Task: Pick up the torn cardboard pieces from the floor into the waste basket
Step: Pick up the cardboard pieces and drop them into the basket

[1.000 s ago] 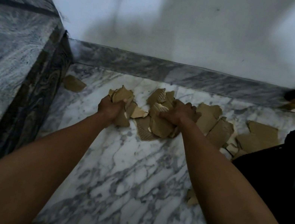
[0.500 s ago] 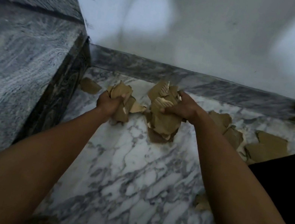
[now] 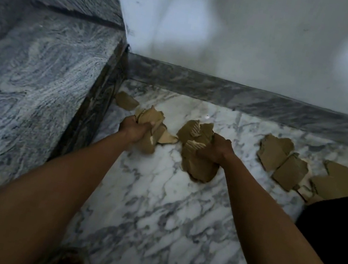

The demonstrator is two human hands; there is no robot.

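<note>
— both hands came up off the pile with their bundles since half a second ago, and the two bundles now sit farther apart; the loose scraps toward 3 o'clock lie as they did.

— what's the room like from the head view?

— white marble floor (image 3: 154, 210) with grey veining, a grey stone skirting (image 3: 244, 95) along a pale wall (image 3: 256, 30) at 12 o'clock, and a grey stone step (image 3: 37, 84) filling 9 to 11 o'clock. something dark (image 3: 337, 230) covers the floor at 4 o'clock; i can't tell what it is.

— and the hands?

— the left hand (image 3: 135, 128) is curled tight round a left bundle of cardboard pieces (image 3: 150, 119), near the step's edge. the right hand (image 3: 215, 147) is curled round a right bundle of cardboard pieces (image 3: 197, 154), thicker, with torn corrugation showing. whether either bundle touches the floor i can't tell.

— what's left down there?

— a single scrap (image 3: 126, 101) at 11 o'clock, right against the foot of the step, and a spread of flat scraps (image 3: 290, 164) at 3 o'clock running up to the dark patch. the waste basket doesn't show.
</note>
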